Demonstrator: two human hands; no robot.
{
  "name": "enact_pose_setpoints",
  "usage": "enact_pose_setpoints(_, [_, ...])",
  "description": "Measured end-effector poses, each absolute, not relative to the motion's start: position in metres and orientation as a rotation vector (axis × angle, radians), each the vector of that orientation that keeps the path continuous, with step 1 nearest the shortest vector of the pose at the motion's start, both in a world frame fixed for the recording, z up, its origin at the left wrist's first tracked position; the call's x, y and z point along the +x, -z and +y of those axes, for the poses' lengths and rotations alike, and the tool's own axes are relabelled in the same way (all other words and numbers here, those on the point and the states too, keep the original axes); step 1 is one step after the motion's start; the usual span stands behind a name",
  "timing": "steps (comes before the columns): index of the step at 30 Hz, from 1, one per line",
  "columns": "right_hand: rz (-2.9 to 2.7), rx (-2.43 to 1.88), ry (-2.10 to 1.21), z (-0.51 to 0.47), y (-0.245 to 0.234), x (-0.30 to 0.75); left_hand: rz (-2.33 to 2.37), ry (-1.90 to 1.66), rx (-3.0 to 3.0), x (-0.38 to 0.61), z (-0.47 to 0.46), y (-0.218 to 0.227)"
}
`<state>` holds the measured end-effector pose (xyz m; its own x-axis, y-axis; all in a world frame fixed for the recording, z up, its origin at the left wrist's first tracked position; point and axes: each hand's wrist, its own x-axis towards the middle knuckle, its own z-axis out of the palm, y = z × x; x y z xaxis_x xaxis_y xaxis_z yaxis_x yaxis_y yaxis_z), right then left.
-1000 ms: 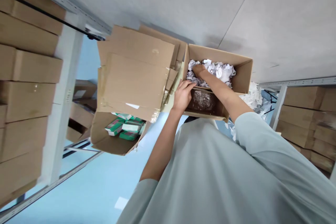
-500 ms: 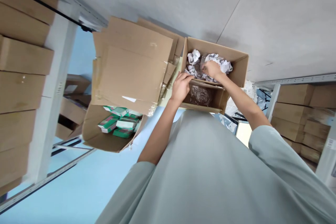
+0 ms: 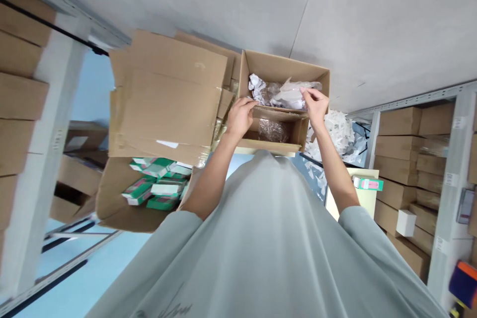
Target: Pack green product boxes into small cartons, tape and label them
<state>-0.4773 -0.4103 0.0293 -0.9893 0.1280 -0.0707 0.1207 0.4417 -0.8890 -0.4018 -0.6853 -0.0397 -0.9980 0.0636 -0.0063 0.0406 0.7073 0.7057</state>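
An open cardboard box (image 3: 285,62) holds crumpled white paper (image 3: 257,84) and a sheet of clear plastic wrap (image 3: 296,92). My right hand (image 3: 316,105) is at the box's right end, thumb and fingers pinching the wrap's edge. Over the near left rim, my left hand (image 3: 241,118) has its fingers bent around the cardboard edge; their tips are partly hidden. Nearer to my body is a second open box (image 3: 246,138), touching the first, with a clear plastic bundle (image 3: 274,130) inside.
Flattened cardboard (image 3: 167,94) is stacked at left, above a carton (image 3: 112,198) of green-and-white packets (image 3: 164,189). Shredded paper (image 3: 337,131) lies at right. A single green packet (image 3: 368,183) rests on a pale surface. Shelves with boxes (image 3: 397,146) stand both sides.
My right hand has moved from the middle of the box to its right end, stretching plastic wrap across the crumpled paper. My left hand stays on the rim. The view has shifted right.
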Motion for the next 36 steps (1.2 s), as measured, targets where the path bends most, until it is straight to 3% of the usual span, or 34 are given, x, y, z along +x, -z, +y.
enact_pose_setpoints(5, [-2.375,-0.353,-1.861,-0.408,-0.056,-0.45,2.9,-1.152,0.148,-0.405,-0.687,0.037])
enact_pose_setpoints(10, [-2.288,-0.285,-1.883,-0.405,-0.09,-0.407,2.922,-1.138,0.172,-0.394,-0.681,0.026])
enact_pose_setpoints(17, [-2.251,-0.313,-1.895,-0.417,-0.086,-0.397,2.994,-1.157,0.079,-0.393,-0.681,0.017])
enact_pose_setpoints(29, [-2.209,-0.293,-2.087,-0.415,-0.133,-0.36,2.974,-1.51,0.029,-0.351,-0.661,-0.072])
enact_pose_setpoints(36, [-2.624,-0.525,-1.942,-0.394,-0.094,-0.342,2.83,-1.238,0.121,-0.327,-0.698,-0.05])
